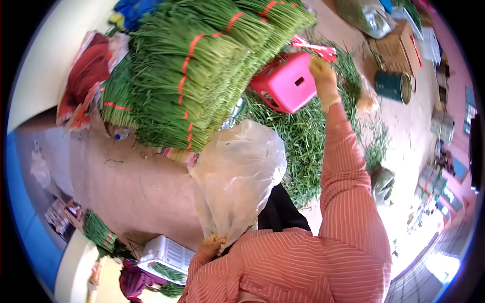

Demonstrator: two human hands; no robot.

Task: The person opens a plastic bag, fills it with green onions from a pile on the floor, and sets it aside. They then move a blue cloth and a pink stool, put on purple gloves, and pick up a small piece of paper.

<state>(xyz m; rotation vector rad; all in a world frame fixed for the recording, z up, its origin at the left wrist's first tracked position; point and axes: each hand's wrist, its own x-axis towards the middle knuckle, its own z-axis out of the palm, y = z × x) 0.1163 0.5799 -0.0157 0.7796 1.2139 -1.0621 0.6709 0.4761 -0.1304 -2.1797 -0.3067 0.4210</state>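
My left hand (212, 243), low in the view, is closed on the gathered edge of a large translucent plastic bag (242, 166). The bag hangs puffed out in front of my body. My right hand (325, 81), in a pale yellowish glove, is stretched forward at the right edge of a pink plastic stool (290, 83). Its fingers are bent down and what they hold, if anything, is hidden. Red and white ties (318, 49) lie on the stool's far side. Left of the stool rises a big stack of green stalk bundles (202, 70) bound with red bands.
Loose green leaves (303, 146) cover the floor around the stool. A cardboard box (396, 48) and a dark green can (393, 87) stand at the right. A white crate (166, 257) and a person in dark red (132, 280) are at the lower left.
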